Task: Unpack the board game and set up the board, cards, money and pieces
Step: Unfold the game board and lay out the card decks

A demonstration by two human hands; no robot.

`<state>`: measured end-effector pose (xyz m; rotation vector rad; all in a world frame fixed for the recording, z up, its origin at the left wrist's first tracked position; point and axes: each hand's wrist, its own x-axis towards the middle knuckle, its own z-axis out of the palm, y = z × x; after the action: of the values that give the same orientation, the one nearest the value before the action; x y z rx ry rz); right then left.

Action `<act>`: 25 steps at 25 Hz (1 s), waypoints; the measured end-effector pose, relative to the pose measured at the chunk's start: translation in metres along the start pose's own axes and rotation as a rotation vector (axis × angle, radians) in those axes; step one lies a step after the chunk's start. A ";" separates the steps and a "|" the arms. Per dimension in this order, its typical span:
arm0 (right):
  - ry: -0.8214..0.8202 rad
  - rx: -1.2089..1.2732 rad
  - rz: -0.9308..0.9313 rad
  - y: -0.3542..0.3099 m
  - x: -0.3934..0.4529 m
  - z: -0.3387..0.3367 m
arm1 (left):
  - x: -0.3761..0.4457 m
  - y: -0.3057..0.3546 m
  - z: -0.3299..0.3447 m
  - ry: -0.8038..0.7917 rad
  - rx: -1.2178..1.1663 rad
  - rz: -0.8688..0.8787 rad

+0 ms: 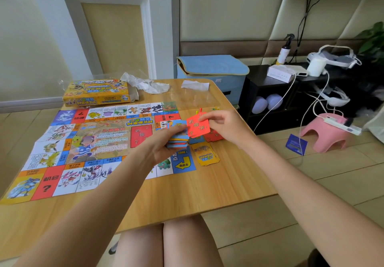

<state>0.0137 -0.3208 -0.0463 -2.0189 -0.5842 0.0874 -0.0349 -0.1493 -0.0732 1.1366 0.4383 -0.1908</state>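
The paper game board [87, 142] lies unfolded on the wooden table [187, 192]. My left hand [164, 144] grips a stack of mixed cards [178, 140] above the board's right edge. My right hand [224, 125] pinches a red card [196, 127] just right of that stack. Beneath it a few more red cards [214, 136] lie on the table. A pile of yellow cards [206, 156] sits beside the board's corner. Small red and yellow pieces [199, 110] stand behind the red card. The yellow game box [97, 94] rests at the table's far left.
Crumpled plastic wrap [145, 83] and a clear bag [195, 84] lie at the table's back. Right of the table stand a blue storage box [214, 75], a black shelf [270, 98] with headsets and cables, and a pink stool [326, 131]. My knees are under the front edge.
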 end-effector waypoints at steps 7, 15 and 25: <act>0.051 0.340 0.172 0.005 -0.001 0.010 | 0.009 -0.001 0.016 0.101 0.003 0.218; 0.316 0.279 0.463 0.044 0.005 0.001 | 0.011 -0.006 0.027 0.174 0.060 0.173; 0.398 -0.177 0.354 0.064 0.014 0.019 | 0.015 -0.005 0.024 0.119 0.094 0.089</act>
<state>0.0431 -0.3241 -0.1075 -2.2140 0.0203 -0.1567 -0.0177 -0.1721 -0.0750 1.2618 0.4871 -0.0663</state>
